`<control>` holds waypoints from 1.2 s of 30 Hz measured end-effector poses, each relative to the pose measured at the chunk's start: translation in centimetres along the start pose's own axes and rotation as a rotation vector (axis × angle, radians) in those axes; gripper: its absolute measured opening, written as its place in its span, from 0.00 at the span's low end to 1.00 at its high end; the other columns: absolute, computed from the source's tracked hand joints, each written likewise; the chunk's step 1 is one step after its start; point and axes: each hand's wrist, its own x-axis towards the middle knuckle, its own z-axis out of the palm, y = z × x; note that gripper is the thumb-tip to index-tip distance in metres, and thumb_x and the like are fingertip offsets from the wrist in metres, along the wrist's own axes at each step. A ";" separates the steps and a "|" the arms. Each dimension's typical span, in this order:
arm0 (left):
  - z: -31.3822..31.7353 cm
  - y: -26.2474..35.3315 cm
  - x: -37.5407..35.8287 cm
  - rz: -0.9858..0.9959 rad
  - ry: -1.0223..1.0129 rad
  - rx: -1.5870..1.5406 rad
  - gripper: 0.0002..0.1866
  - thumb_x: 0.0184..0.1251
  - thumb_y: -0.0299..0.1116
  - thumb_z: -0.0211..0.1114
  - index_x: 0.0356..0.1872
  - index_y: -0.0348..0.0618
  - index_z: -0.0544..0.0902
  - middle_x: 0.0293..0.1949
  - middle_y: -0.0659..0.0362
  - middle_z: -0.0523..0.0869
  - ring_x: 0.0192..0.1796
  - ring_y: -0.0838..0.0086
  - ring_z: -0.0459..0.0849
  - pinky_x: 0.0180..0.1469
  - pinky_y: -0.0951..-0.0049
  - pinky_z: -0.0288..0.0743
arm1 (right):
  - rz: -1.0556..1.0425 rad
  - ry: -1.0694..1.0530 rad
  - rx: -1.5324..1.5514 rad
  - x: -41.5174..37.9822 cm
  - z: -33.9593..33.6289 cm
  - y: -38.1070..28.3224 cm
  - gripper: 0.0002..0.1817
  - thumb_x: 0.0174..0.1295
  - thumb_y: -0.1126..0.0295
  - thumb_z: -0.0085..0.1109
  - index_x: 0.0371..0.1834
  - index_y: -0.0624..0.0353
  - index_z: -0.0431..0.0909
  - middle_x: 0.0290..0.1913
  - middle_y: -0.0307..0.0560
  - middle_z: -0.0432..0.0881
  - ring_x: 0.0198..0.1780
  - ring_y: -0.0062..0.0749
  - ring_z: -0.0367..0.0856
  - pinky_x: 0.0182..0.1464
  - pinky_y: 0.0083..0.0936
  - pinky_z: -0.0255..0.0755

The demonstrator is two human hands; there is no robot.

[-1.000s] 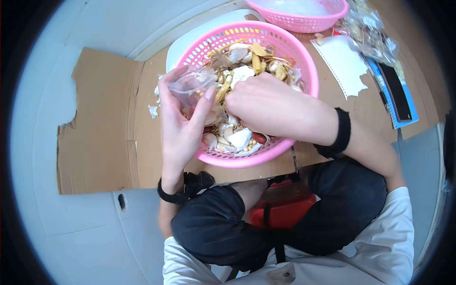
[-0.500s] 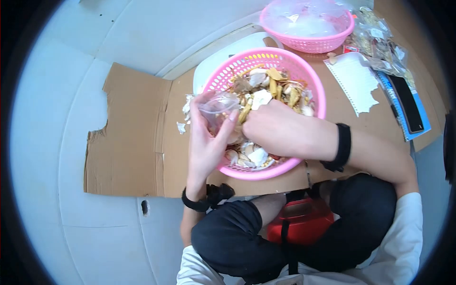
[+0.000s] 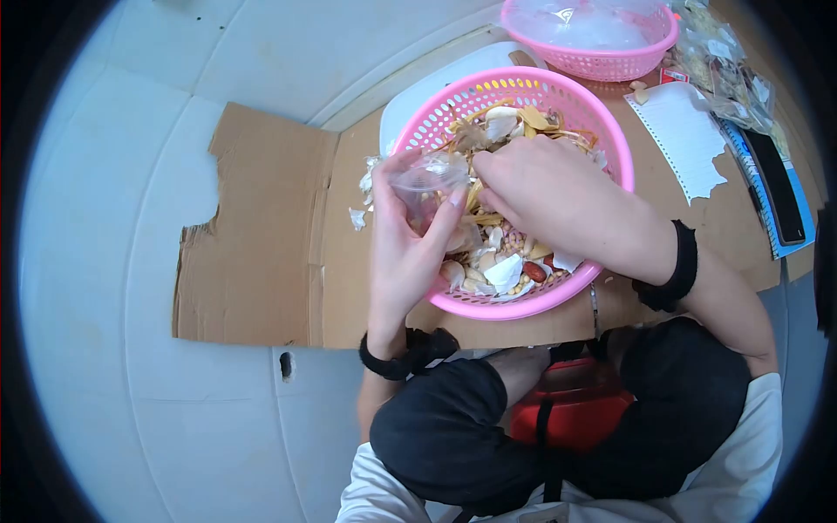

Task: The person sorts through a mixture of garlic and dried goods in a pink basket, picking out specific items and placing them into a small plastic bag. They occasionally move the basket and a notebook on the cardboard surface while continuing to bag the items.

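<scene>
My left hand (image 3: 403,254) holds a small clear zip bag (image 3: 425,185) by its sides, its mouth upward, over the left part of a pink plastic basket (image 3: 617,157). Pale and reddish bits show through the bag. Just right of the bag, my right hand (image 3: 545,179) is over the basket's contents with fingers curled together; whatever they pinch is hidden. Mixed dried ingredients fill the basket: yellowish strips, white slices (image 3: 504,274), small beans and a red date (image 3: 534,271) near the front rim.
A second pink basket (image 3: 602,65) with clear plastic bags stands at the back right. Filled packets (image 3: 728,74), torn notebook paper (image 3: 684,144), a blue notebook (image 3: 798,231) and a black phone (image 3: 776,187) lie right. Cardboard (image 3: 261,253) covers the table; white scraps (image 3: 358,218) lie left.
The view has shifted, so everything appears farther right and slightly higher. My right hand has moved a little away from me within the basket, uncovering the red date. My left hand keeps the bag.
</scene>
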 end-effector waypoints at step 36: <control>0.0 0.4 -0.1 -0.027 -0.059 0.043 0.30 0.64 0.23 0.72 0.63 0.38 0.68 0.51 0.55 0.81 0.53 0.76 0.81 0.54 0.74 0.79 | 0.069 0.250 0.357 0.7 -1.2 -0.6 0.11 0.59 0.79 0.54 0.44 0.66 0.78 0.45 0.58 0.82 0.48 0.55 0.82 0.47 0.45 0.76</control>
